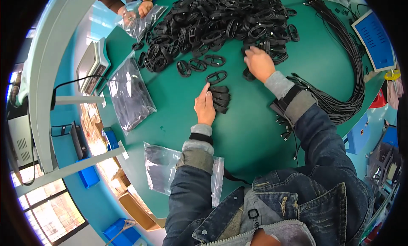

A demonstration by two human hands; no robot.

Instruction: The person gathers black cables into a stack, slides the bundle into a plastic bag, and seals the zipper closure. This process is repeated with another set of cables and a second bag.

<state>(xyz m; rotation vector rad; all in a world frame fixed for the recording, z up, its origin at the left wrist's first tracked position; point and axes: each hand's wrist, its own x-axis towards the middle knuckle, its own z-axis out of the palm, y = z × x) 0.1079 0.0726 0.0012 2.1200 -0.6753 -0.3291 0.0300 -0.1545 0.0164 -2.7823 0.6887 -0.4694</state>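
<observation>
My left hand (205,106) rests on the green table, its index finger stretched out to the edge of a coiled black cable (216,77). Right beside its thumb, several coiled cables (219,99) stand packed together in a short row. At the near edge of a big heap of coiled black cables (225,21), my right hand (259,63) has its fingers curled on a coiled cable, mostly hidden and a little blurred. A few loose coils (197,65) lie between the heap and my left hand.
Filled clear bags (131,93) lie at the left and a flat clear bag (161,167) near my left forearm. Long straight cables (355,84) curve along the right side by a blue box (374,40). A scale (91,65) stands far left; a co-worker's hands (144,8) handle a bag.
</observation>
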